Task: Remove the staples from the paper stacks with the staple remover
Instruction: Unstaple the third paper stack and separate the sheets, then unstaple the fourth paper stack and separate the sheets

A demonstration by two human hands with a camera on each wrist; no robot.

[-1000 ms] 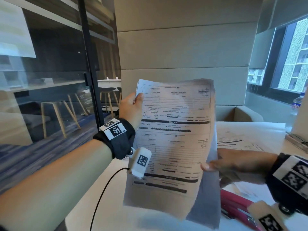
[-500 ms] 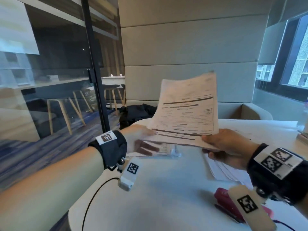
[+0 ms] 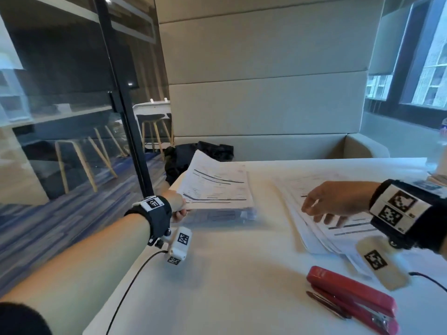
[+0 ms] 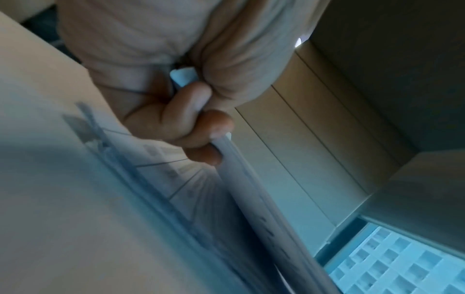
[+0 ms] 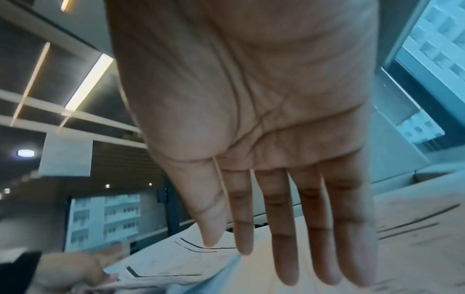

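Two paper stacks lie on the tabletop [image 3: 242,274]: my left hand [image 3: 177,204] pinches the near corner of the left stack [image 3: 217,187], light and floppy, while my right hand [image 3: 338,201] hovers open-fingered over the right stack [image 3: 314,226].

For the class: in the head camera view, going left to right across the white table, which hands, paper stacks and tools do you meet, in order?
Left hand gripping a sheaf of printed sheets → that held sheaf of printed sheets → open right hand over the fanned stack of printed papers → red stapler nearest the viewer.
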